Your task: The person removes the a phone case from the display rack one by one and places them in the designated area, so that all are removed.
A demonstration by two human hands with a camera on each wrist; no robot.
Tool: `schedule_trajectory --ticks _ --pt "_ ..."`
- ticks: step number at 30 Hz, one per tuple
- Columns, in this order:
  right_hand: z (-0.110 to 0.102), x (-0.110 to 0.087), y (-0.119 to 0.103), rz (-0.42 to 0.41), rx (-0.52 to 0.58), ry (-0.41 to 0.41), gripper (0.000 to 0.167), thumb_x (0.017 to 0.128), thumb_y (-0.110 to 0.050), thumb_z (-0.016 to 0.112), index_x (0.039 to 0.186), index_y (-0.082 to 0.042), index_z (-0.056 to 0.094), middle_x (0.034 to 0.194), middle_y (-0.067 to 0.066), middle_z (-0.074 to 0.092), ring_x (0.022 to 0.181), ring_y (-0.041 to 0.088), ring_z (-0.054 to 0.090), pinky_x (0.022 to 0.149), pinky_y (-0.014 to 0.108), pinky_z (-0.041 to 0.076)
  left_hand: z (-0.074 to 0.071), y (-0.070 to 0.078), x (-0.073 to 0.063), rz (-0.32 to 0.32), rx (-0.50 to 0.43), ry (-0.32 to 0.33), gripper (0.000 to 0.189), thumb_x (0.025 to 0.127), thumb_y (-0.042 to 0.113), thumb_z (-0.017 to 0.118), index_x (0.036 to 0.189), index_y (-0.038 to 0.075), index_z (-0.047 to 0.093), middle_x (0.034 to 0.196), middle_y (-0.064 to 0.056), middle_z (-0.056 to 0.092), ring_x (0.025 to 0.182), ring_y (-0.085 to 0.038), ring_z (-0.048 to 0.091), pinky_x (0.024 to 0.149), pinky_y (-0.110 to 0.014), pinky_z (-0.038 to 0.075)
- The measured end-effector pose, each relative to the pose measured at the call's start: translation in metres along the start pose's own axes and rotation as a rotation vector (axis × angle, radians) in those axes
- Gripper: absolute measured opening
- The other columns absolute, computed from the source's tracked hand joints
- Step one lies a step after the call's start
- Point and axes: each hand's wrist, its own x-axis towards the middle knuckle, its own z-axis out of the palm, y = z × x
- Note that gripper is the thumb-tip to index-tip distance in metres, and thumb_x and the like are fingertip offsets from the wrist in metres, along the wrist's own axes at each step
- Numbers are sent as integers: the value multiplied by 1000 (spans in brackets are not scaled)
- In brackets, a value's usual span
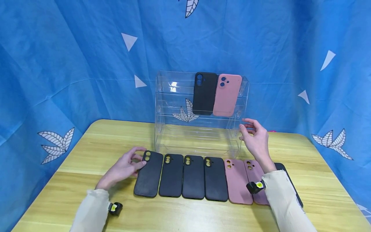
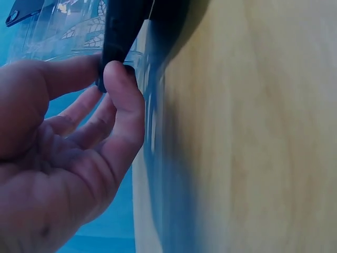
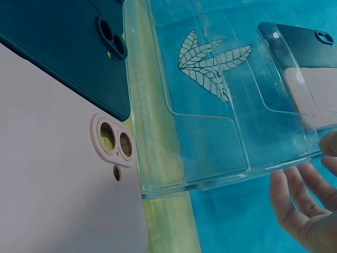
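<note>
My left hand [image 1: 124, 165] pinches the upper left edge of a black phone case [image 1: 148, 177], the leftmost in a row on the table. In the left wrist view, this case [image 2: 120, 31] is seen edge-on between thumb and finger. My right hand [image 1: 256, 139] is beside the right end of a transparent tiered rack [image 1: 197, 150], holding nothing. Its fingers [image 3: 281, 195] are loosely bent near the rack's side edge in the right wrist view. On the rack's top tier, a black case [image 1: 205, 96] leans beside a pink case [image 1: 228, 96].
The row continues rightward with several black cases [image 1: 193, 178], then two pink ones [image 1: 239, 183]. Another black case [image 1: 292, 185] lies at the right end, partly under my right forearm. A blue patterned curtain [image 1: 87, 64] hangs behind the wooden table [image 1: 179, 216].
</note>
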Motion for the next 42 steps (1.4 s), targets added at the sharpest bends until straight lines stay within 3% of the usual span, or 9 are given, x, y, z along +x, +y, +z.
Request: schedule_trajectory --ticks 12,16,24,33,42 --pt "1 0 1 -10 -14 16 37 103 -24 60 134 -4 61 118 18 66 93 6 71 64 19 61 4 2 -2 -25 70 35 54 100 12 64 150 9 44 127 -25 57 85 -20 67 69 -36 63" --pt "1 0 2 -4 -17 13 37 103 -24 60 135 -4 61 119 17 67 95 9 71 65 20 62 2 2 -2 5 148 51 53 98 14 67 147 9 48 124 -23 61 89 -20 68 69 -33 62" --pt "0 -1 1 -7 -1 -4 39 104 -26 60 137 -6 60 122 20 67 90 -3 68 66 22 62 -1 1 0 48 342 85 50 92 22 75 138 11 60 119 -13 69 93 -19 67 72 -31 53" --pt "0 0 3 -6 0 -2 39 104 -25 60 137 -6 60 122 19 66 90 -4 67 65 20 62 -3 -1 3 44 354 83 51 90 23 79 136 11 63 120 -11 69 90 -17 66 73 -30 51" --pt "1 0 4 -2 -2 -6 39 104 -23 59 139 -5 59 125 21 66 88 -8 64 66 21 62 -7 3 1 68 355 65 49 95 30 73 139 11 61 126 -12 69 101 -23 69 84 -38 56"
